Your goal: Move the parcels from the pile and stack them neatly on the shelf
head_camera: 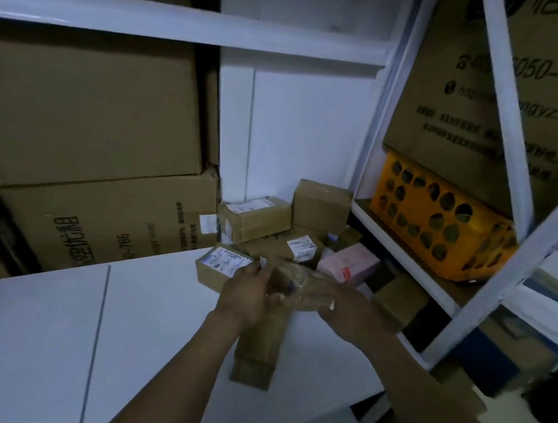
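Note:
Both my hands hold a blurred brown parcel (303, 291) over the white shelf board (52, 325). My left hand (248, 297) grips its left end and my right hand (346, 313) grips its right end. Under it a long brown parcel (258, 350) lies flat on the board. A small labelled box (220, 269) sits on the board just left of my left hand. Behind, a pile of brown parcels (269, 224) and a pink one (349, 265) fills the corner.
Large cardboard cartons (84, 115) stand at the left behind the board. A white rack (509, 108) at the right carries a yellow perforated basket (441, 225) and a big printed carton (557, 102). A white shelf beam (187, 24) crosses overhead.

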